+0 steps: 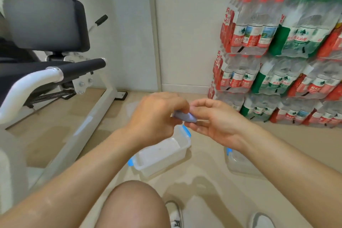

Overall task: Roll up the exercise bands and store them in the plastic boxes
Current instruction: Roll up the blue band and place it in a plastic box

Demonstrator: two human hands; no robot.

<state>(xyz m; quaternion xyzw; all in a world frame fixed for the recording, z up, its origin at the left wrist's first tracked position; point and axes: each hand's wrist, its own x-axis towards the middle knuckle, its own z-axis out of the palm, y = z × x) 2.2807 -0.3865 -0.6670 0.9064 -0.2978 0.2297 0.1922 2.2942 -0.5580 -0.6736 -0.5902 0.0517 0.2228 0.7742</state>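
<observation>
A pale purple exercise band [185, 117], rolled into a small bundle, is pinched between both hands above the floor. My left hand [157, 114] curls over its left end and my right hand [216, 118] holds its right end with fingers and thumb. Directly below, a clear plastic box [162, 153] with blue clips stands open on the floor, and it looks empty. A second clear box [238, 161] with a blue clip lies to the right, partly hidden behind my right forearm.
A white-framed exercise bench [55, 72] with black pads fills the left side, its leg running diagonally across the floor. Stacked shrink-wrapped packs of water bottles [277, 61] stand at the right against the wall. My knee [133, 207] and shoes [175, 214] are at the bottom.
</observation>
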